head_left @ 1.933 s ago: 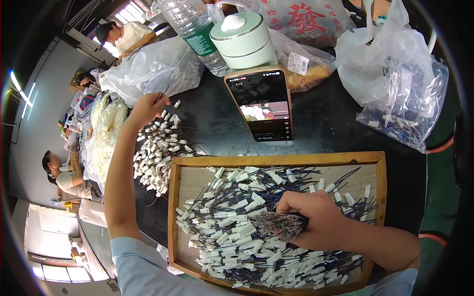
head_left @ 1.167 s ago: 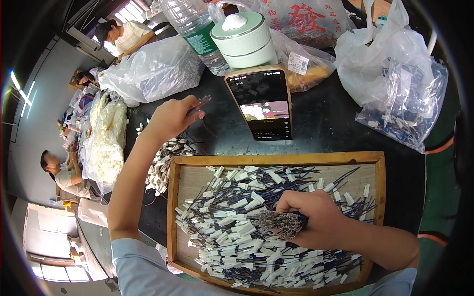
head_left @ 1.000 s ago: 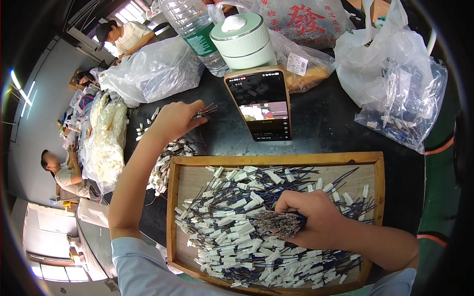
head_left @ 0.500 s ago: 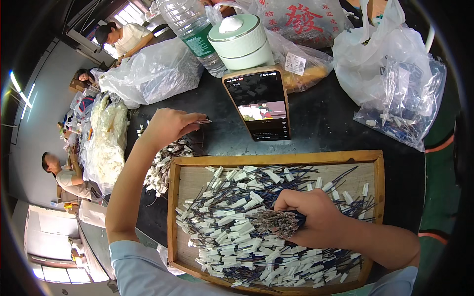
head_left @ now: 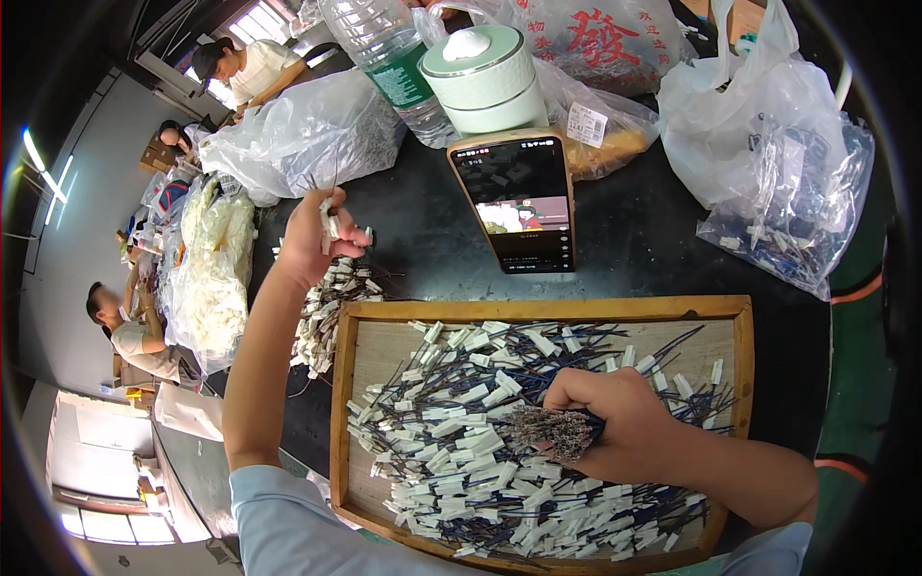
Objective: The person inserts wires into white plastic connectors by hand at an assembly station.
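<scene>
- L hand (head_left: 322, 235), left of ctr in upper half of frame, is curling closed around a few white connectors (head_left: 329, 221), w/ thin dark leads poking up above the fingers; exact no. of pcs can't be told.
- R hand (head_left: 619, 422), right of ctr in lower half, is gripping a thick wire bundle (head_left: 549, 434) in a tight fist, stripped-looking ends facing left.
- Wood-framed tray (head_left: 547, 309), bottom ctr, is lying under the R hand, holding a heap of white connectors w/ dark blue leads (head_left: 471, 446).
- Loose connector pile (head_left: 331, 312), left of ctr, is sitting on the black table (head_left: 634, 250) just beside the tray, below the L hand & partly hidden by that arm.
- Phone (head_left: 519, 211), upper ctr, is standing tilted, showing a lit screen, in front of a pale green canister (head_left: 485, 86).
- Lg. clear bottle (head_left: 399, 82) is standing left of the canister.
- Clear bag w/ blue leads (head_left: 788, 216), upper right, is resting against a white plastic bag (head_left: 715, 125).
- Two co-workers, upper left (head_left: 259, 72) & mid-left (head_left: 139, 336), are sitting in bkgd.
</scene>
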{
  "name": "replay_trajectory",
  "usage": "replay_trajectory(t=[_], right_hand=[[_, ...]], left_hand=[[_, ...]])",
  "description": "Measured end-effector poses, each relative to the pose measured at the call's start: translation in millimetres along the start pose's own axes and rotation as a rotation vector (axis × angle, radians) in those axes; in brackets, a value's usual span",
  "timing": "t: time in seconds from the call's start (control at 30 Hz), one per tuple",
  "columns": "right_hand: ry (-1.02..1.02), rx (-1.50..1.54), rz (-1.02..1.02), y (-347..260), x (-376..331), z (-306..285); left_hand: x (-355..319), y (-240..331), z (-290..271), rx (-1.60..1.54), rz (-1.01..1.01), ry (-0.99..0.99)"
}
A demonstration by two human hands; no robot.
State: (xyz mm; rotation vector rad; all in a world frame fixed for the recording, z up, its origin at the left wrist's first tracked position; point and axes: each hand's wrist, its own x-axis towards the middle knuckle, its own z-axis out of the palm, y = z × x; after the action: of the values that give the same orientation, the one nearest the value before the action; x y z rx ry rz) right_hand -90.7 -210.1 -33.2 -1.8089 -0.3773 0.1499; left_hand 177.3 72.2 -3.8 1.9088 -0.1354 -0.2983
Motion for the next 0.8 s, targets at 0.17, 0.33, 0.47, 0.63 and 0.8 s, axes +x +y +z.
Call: replay_trajectory(t=[0.17,0.33,0.47,0.63,0.8], right_hand=[[-0.017,0.000,0.019,0,0,-1],[-0.021,0.010,0.040,-2,1,-1],[-0.016,0.022,0.029,-1,0,0],[-0.021,0.009,0.048,-2,1,0],[-0.026,0.013,0.057,-1,0,-1]], left_hand=[[5,-7,-22,-0.448,-0.183,0.072],[6,-1,-52,-0.634,-0.136,-0.165],[-1,14,-61,-0.438,-0.082,-0.154],[-4,26,-49,0.542,0.121,-0.104],[0,24,-45,1.081,0.424,-0.371]])
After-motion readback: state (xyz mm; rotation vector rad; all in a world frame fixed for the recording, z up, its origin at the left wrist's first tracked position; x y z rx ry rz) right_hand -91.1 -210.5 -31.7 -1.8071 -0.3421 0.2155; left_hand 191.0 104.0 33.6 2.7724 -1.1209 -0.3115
